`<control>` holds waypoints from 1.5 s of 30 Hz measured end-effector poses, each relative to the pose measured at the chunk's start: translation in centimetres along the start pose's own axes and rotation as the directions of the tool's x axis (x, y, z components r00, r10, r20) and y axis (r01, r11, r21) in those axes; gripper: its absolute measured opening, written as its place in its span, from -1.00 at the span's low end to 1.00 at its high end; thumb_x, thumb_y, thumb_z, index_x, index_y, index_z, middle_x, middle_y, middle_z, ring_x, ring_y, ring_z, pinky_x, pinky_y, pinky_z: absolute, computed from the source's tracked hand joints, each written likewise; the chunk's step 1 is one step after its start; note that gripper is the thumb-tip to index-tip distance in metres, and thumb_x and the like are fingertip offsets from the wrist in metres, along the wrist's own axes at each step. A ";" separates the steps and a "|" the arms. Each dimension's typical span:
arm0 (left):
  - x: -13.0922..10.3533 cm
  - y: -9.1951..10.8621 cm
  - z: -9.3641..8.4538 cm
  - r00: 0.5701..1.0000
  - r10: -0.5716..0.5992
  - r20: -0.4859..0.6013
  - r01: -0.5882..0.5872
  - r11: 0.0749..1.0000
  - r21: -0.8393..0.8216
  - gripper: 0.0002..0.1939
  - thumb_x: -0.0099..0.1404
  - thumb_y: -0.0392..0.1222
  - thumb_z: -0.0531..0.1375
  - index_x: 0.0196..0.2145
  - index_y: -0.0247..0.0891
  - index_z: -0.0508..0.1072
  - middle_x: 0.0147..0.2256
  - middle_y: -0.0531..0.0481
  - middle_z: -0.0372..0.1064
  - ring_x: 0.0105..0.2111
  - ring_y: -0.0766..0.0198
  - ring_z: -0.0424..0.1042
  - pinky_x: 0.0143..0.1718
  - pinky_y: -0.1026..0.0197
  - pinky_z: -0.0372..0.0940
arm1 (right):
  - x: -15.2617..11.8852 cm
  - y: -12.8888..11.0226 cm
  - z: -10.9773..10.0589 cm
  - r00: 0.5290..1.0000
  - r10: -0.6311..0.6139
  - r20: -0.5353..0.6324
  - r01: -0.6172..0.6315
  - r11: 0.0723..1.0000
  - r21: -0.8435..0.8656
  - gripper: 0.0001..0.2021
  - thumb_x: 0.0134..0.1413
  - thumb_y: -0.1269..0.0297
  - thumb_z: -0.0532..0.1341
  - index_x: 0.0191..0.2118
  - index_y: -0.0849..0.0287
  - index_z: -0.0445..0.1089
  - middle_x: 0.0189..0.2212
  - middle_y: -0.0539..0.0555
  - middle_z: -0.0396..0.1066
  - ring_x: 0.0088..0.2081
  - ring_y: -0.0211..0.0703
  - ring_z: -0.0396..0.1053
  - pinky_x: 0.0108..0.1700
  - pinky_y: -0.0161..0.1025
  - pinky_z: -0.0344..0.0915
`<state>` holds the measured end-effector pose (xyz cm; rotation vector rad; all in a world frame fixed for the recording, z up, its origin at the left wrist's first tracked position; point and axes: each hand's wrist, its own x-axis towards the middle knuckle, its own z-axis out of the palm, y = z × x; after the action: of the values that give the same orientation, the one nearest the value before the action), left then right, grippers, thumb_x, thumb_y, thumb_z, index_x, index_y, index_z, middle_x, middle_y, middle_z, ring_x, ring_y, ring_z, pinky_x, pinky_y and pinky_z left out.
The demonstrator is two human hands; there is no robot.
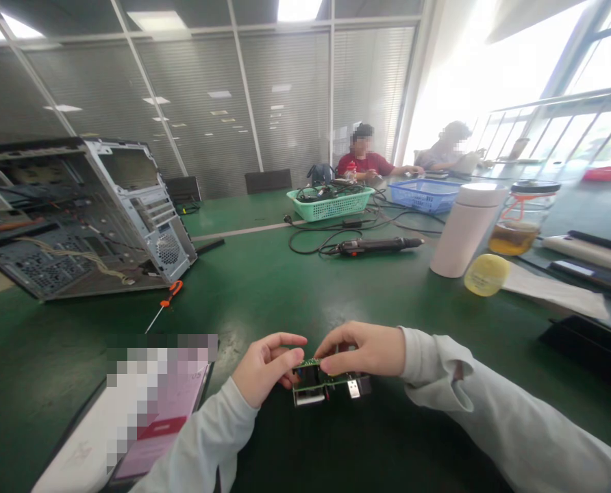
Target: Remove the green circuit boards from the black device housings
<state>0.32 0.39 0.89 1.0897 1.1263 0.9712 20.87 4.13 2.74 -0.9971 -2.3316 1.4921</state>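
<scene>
A small green circuit board (340,380) with stacked parts and a silver USB port (354,389) is held low over the table's near side. My left hand (268,368) grips its left end, thumb and lower fingers against it, while the index finger stretches out above. From the right, my right hand (364,348) pinches the board's top with thumb and fingers, and the fingertips partly hide it. Left of my hands lie printed papers (172,438), partly blurred out. An orange-handled screwdriver (170,294) rests farther back.
An opened computer case (166,212) stands at left. Behind are a green basket (331,207) of cables, a blue basket (423,198) and a corded electric screwdriver (377,245). A white bottle (464,233), glass jar (516,226) and yellow container (486,275) stand right. Two people sit beyond.
</scene>
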 end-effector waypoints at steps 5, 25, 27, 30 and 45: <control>0.6 -0.5 -0.5 1.000 0.003 -0.020 -0.005 0.998 -0.066 -0.70 0.01 -0.15 0.34 -0.28 -0.34 0.53 -0.60 0.01 0.42 -0.64 0.36 0.39 -0.62 0.39 0.29 | 0.4 0.5 0.6 0.997 0.028 -0.073 -0.019 0.992 0.121 -0.56 0.03 0.01 0.22 -0.15 0.32 0.47 -0.35 0.08 0.41 -0.37 -0.27 0.30 -0.34 -0.38 0.23; 1.4 -1.2 -1.7 0.992 0.097 0.080 -0.086 0.988 -0.130 -0.60 -0.07 -0.01 0.34 -0.30 -0.32 0.53 -0.40 -0.09 0.46 -0.42 0.19 0.43 -0.44 0.24 0.29 | 0.8 1.0 2.8 0.951 -0.282 0.125 -0.042 0.285 0.958 -0.56 0.04 0.07 0.32 -0.06 0.27 0.34 -0.15 0.14 0.37 -0.17 -0.22 0.39 -0.06 -0.26 0.33; 1.4 -1.2 -1.7 0.989 0.109 0.095 -0.097 0.988 -0.123 -0.59 -0.07 0.02 0.34 -0.30 -0.31 0.53 -0.42 -0.07 0.45 -0.42 0.20 0.42 -0.42 0.22 0.28 | 0.8 1.0 2.9 0.951 -0.288 0.117 -0.033 0.279 0.960 -0.57 0.05 0.06 0.31 -0.07 0.26 0.35 -0.15 0.13 0.37 -0.17 -0.22 0.39 -0.05 -0.24 0.33; 1.3 -1.2 -1.6 0.987 0.132 0.088 -0.121 0.985 -0.122 -0.58 -0.09 0.04 0.35 -0.30 -0.29 0.53 -0.44 -0.06 0.44 -0.42 0.20 0.40 -0.45 0.24 0.28 | 0.9 1.2 2.9 0.952 -0.290 0.101 -0.006 0.309 0.951 -0.54 0.05 0.04 0.31 -0.03 0.27 0.34 -0.15 0.16 0.37 -0.16 -0.21 0.39 -0.08 -0.28 0.34; 0.8 -0.5 -0.9 0.981 0.187 0.046 -0.185 0.981 -0.050 -0.51 -0.16 0.03 0.41 -0.29 -0.31 0.53 -0.47 -0.01 0.47 -0.47 0.30 0.37 -0.47 0.30 0.27 | 1.3 2.1 2.8 0.972 -0.225 0.072 0.038 0.449 0.893 -0.43 -0.01 0.03 0.35 0.05 0.24 0.26 -0.11 0.19 0.35 -0.18 -0.21 0.40 -0.09 -0.27 0.33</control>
<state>-0.42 1.16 0.17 1.1920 0.9693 1.1040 19.42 3.43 -0.66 -0.3497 -1.2142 2.3664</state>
